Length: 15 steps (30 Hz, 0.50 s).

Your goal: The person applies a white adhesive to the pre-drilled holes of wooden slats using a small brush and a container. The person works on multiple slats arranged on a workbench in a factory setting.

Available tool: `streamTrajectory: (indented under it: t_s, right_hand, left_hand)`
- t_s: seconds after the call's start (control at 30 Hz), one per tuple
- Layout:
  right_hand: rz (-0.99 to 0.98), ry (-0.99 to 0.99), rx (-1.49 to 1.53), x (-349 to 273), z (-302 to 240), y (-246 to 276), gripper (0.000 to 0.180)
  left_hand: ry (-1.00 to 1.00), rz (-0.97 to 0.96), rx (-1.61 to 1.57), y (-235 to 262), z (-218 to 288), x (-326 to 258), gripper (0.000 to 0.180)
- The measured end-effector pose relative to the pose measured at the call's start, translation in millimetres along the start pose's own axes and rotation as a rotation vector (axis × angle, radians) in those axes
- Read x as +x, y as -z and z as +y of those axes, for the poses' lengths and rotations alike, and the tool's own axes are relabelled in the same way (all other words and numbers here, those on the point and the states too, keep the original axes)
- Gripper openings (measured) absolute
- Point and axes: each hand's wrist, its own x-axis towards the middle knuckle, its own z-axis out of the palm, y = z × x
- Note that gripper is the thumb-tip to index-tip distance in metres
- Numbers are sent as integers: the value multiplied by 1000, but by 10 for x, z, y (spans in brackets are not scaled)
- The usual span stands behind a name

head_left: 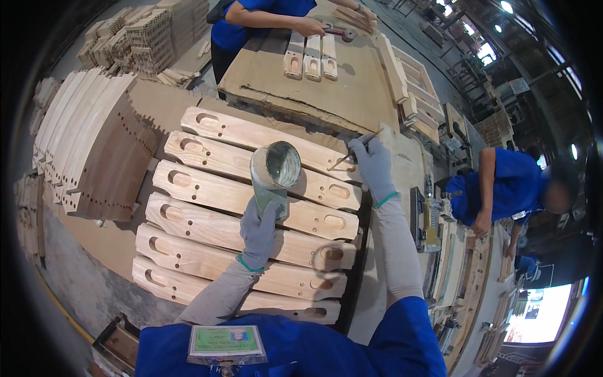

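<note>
Several pale wooden slats (pixel 245 213), with oval recesses and small round holes near their ends, lie side by side before me. My left hand (pixel 259 232), in a grey glove, is closed around the greenish handle-like piece (pixel 279 207) below a round, open can (pixel 258 169). The can is held above the middle of the slats, its inside smeared whitish; I cannot make out its contents. Pinched in my gloved right hand (pixel 374 164) is a thin wooden stick-like brush (pixel 339 163). Its lower tip is at the right end of the farthest slat, near the holes there.
Curved boards (pixel 103 141) with drilled edges stand stacked at the left. Beyond the slats, a co-worker's hand (pixel 309 26) holds a tool over another table (pixel 264 78) bearing three slats. Wooden frames (pixel 418 81) stand at the far right. Another person (pixel 496 185) works at the right, near a yellow clamp-like tool (pixel 431 229).
</note>
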Motion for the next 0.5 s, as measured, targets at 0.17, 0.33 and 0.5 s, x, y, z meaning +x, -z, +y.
streamTrajectory:
  t_s: [0.17,0.33,0.5]
  right_hand:
    - [24,9,-25,94,-88,21,27]
    - [-58,21,-41,173,-28,-30,21]
    - [-26,12,-29,119,96,-76,21]
  left_hand:
    - [-1,9,-35,-12,-58,-8,27]
    - [9,3,-17,-16,-43,-3,28]
    - [-14,-21,-4,-17,-5,0,28]
